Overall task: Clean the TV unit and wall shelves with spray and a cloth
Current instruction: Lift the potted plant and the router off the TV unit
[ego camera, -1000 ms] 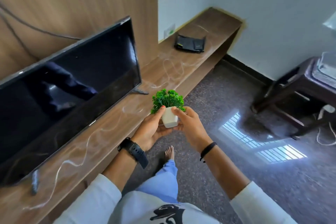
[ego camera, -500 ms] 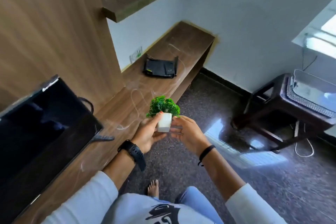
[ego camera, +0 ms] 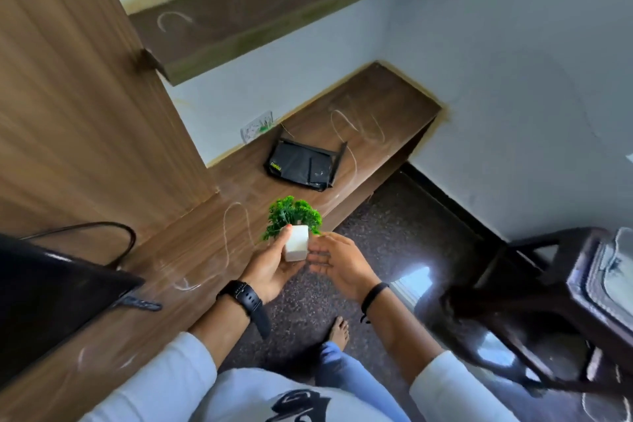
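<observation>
- Risk: the potted plant (ego camera: 295,233) was carried in mid-air over the front edge of the TV unit (ego camera: 205,250), with floor beneath. The left hand (ego camera: 270,267) gripped the white pot, thumb up its side and fingers (ego camera: 289,265) curled under. A slip there would likely drop it to the floor.
- The right hand (ego camera: 342,264) had its fingers spread loosely beside the pot, tips at or near its side; I couldn't tell if they touched. Judged as guiding at most, so the hold looked one-handed.
- Risk: setting it down blind could knock the black router (ego camera: 301,166) further along the unit top.
- Risk: no spray or cloth was in view, so the cleaning itself couldn't start from this pose.
- TV unit: brown wood-grain top, pale looping streaks across it, probably dust marks or wipe trails.
- Wall shelf (ego camera: 274,10): same wood, above the unit, with a similar pale curl on its top.
- TV (ego camera: 51,301) stood at the left on the unit.
</observation>
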`<state>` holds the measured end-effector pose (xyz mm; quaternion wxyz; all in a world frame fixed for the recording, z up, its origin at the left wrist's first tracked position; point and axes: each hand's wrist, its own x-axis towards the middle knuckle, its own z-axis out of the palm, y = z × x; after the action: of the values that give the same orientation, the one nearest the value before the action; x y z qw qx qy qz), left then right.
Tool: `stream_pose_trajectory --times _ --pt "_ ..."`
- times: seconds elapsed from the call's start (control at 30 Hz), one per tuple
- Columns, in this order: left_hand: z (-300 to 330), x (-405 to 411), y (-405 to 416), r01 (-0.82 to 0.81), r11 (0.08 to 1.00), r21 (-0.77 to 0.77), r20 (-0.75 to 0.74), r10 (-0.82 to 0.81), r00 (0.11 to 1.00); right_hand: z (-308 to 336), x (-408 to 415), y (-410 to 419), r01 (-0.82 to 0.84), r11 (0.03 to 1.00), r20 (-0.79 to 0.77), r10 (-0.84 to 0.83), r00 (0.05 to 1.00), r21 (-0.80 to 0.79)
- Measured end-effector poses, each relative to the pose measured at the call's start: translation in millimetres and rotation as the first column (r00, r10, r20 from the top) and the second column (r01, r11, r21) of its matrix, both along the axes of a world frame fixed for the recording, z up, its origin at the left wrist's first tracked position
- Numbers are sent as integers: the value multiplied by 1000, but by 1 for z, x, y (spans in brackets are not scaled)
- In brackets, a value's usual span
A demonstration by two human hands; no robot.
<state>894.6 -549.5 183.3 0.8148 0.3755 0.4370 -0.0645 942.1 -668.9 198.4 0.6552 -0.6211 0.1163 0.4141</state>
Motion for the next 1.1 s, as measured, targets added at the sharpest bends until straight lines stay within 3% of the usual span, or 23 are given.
stream_pose_trajectory --times 0.23,0.4,0.63,1.0,1.1 --pt "-6 74 -20 -174 984 31 -36 175 984 -13 104 -7 -214 973 -52 210 976 -83" --pt "-24 124 -6 -229 972 58 -93 234 968 -34 156 4 -224 973 -126 215 968 -59" --pt "-71 200 34 -293 954 57 -172 299 939 -79 231 24 -185 963 -249 133 959 -198" --pt "-144 276 101 -170 940 296 -371 277 886 -162 337 56 -279 894 -335 158 929 -351" --pt "-162 294 114 -107 926 362 -380 251 890 -188 350 63 -334 832 -281 224 933 -443"
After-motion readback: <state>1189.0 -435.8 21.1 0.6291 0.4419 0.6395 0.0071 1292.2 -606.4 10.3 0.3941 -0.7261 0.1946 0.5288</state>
